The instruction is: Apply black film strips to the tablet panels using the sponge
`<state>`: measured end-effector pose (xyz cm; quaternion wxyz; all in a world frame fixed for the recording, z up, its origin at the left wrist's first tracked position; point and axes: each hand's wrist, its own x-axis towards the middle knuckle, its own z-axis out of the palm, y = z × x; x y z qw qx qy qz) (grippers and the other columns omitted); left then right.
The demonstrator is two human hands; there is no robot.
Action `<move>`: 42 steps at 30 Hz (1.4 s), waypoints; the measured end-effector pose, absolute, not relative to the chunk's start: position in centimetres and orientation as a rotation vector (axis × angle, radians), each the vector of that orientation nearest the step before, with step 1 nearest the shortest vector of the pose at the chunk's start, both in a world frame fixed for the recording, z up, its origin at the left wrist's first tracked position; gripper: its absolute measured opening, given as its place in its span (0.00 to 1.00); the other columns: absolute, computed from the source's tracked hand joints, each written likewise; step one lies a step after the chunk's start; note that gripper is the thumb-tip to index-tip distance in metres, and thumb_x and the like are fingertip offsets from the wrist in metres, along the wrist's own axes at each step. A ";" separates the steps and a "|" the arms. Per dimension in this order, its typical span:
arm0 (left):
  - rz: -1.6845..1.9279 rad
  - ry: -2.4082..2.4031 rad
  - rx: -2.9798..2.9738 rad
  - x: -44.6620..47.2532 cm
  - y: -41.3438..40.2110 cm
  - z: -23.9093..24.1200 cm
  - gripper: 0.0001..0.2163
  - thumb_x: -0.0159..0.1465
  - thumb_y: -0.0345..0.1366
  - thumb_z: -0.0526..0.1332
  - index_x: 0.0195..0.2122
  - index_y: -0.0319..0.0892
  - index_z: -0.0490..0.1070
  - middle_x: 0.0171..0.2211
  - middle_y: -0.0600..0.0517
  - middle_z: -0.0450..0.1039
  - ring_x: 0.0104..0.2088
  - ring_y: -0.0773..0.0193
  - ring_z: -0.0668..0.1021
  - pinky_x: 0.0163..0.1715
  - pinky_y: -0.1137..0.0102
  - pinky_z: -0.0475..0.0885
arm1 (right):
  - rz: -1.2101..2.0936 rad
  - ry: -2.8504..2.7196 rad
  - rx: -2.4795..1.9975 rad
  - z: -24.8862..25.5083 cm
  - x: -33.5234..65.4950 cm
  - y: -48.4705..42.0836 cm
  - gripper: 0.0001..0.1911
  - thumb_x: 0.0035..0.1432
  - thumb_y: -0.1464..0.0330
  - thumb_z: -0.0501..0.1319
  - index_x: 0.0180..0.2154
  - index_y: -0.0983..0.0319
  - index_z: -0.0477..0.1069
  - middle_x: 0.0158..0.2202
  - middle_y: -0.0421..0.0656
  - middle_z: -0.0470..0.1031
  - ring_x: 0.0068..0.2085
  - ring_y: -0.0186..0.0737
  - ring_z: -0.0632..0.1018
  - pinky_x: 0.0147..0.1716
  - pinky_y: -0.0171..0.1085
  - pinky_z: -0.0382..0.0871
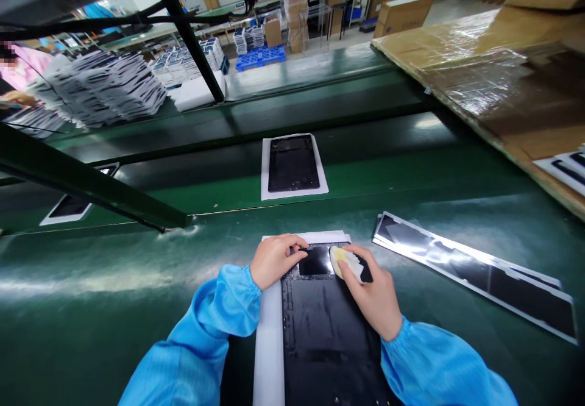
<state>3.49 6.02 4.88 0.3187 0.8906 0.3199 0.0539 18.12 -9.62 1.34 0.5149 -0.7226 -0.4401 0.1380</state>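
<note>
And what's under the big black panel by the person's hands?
A white sheet pokes out from under the black panel, along its left and far edges. The panel covers the rest, so anything else there is hidden.

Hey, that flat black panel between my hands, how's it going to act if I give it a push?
The black panel lies flat, so it would likely slide rather than tip. The white sheet beneath might shift along with it. Its shiny rectangle may scratch easily.
</note>
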 end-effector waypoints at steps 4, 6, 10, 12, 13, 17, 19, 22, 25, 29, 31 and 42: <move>0.130 0.856 2.337 3.5 6.0 4.9 0.07 0.59 0.30 0.65 0.37 0.47 0.77 0.29 0.58 0.74 0.25 0.70 0.72 0.29 0.75 0.65 | 0.329 -1.061 -1.744 1.3 18.1 -9.7 0.11 0.63 0.62 0.56 0.43 0.60 0.68 0.39 0.41 0.76 0.27 0.39 0.77 0.27 0.33 0.70; 0.121 0.861 2.333 3.5 5.9 4.9 0.07 0.59 0.30 0.65 0.37 0.47 0.76 0.29 0.59 0.73 0.25 0.70 0.72 0.29 0.75 0.65 | 0.346 -1.055 -1.754 1.3 18.2 -9.7 0.11 0.63 0.61 0.56 0.43 0.60 0.68 0.38 0.41 0.76 0.25 0.38 0.75 0.26 0.33 0.70; 0.128 0.857 2.335 3.5 5.9 4.7 0.07 0.59 0.30 0.65 0.38 0.47 0.76 0.30 0.59 0.73 0.26 0.70 0.72 0.29 0.75 0.65 | 0.356 -1.043 -1.762 1.1 18.2 -9.7 0.12 0.62 0.60 0.56 0.43 0.60 0.68 0.39 0.42 0.75 0.27 0.41 0.76 0.31 0.35 0.71; 0.129 0.859 2.342 3.5 5.9 4.7 0.07 0.59 0.30 0.65 0.38 0.48 0.76 0.30 0.59 0.73 0.26 0.70 0.73 0.29 0.75 0.65 | 0.363 -1.037 -1.766 1.1 18.2 -9.7 0.12 0.62 0.60 0.56 0.43 0.60 0.68 0.39 0.42 0.75 0.27 0.41 0.76 0.31 0.35 0.72; 0.127 0.861 2.347 3.5 5.9 4.6 0.07 0.59 0.30 0.65 0.38 0.48 0.76 0.30 0.59 0.73 0.26 0.70 0.73 0.29 0.75 0.65 | 0.363 -1.036 -1.766 1.1 18.1 -9.7 0.12 0.62 0.60 0.56 0.43 0.60 0.68 0.39 0.42 0.75 0.26 0.41 0.76 0.30 0.35 0.71; 0.113 0.862 2.388 3.4 5.8 4.6 0.07 0.60 0.32 0.64 0.39 0.48 0.75 0.30 0.59 0.73 0.26 0.70 0.73 0.29 0.75 0.65 | 0.349 -1.046 -1.755 1.2 18.2 -9.7 0.12 0.62 0.60 0.56 0.43 0.60 0.69 0.39 0.42 0.75 0.28 0.40 0.76 0.30 0.34 0.71; 0.099 0.854 2.428 3.4 5.7 4.6 0.07 0.61 0.33 0.64 0.41 0.48 0.74 0.30 0.59 0.73 0.26 0.70 0.74 0.29 0.76 0.66 | 0.349 -1.048 -1.746 1.2 18.2 -9.7 0.12 0.62 0.60 0.56 0.43 0.60 0.69 0.39 0.42 0.75 0.28 0.40 0.76 0.29 0.34 0.70; 0.061 0.815 2.576 3.4 5.3 4.9 0.08 0.63 0.35 0.62 0.44 0.48 0.72 0.32 0.58 0.73 0.30 0.68 0.75 0.30 0.76 0.67 | 0.373 -1.035 -1.749 1.3 18.1 -9.7 0.12 0.62 0.61 0.56 0.43 0.60 0.68 0.38 0.42 0.75 0.25 0.38 0.75 0.26 0.33 0.70; 0.022 0.791 2.830 3.5 4.8 5.3 0.14 0.64 0.39 0.62 0.50 0.46 0.68 0.36 0.54 0.73 0.37 0.63 0.76 0.28 0.74 0.66 | 0.400 -1.021 -1.754 1.4 18.1 -9.7 0.12 0.62 0.61 0.55 0.42 0.60 0.68 0.38 0.42 0.76 0.27 0.40 0.76 0.27 0.34 0.70; 0.045 0.879 3.045 3.4 4.8 5.5 0.19 0.63 0.45 0.63 0.52 0.42 0.66 0.35 0.50 0.71 0.35 0.59 0.74 0.25 0.72 0.64 | 0.417 -1.014 -1.775 1.6 18.1 -9.6 0.12 0.61 0.60 0.55 0.42 0.60 0.68 0.37 0.42 0.76 0.28 0.42 0.77 0.25 0.34 0.70; 0.108 0.766 3.090 2.9 4.9 5.2 0.12 0.66 0.42 0.60 0.48 0.42 0.69 0.35 0.50 0.71 0.35 0.60 0.73 0.28 0.71 0.65 | 0.400 -1.028 -1.771 1.6 18.2 -9.5 0.12 0.62 0.60 0.55 0.42 0.59 0.68 0.37 0.42 0.76 0.28 0.41 0.77 0.24 0.34 0.69; 0.067 0.330 3.059 -0.5 4.6 4.5 0.16 0.70 0.36 0.54 0.57 0.43 0.64 0.56 0.47 0.66 0.51 0.56 0.69 0.45 0.63 0.67 | 0.369 -1.027 -1.765 1.1 18.0 -9.4 0.12 0.62 0.59 0.54 0.43 0.59 0.68 0.38 0.41 0.76 0.30 0.43 0.78 0.27 0.35 0.70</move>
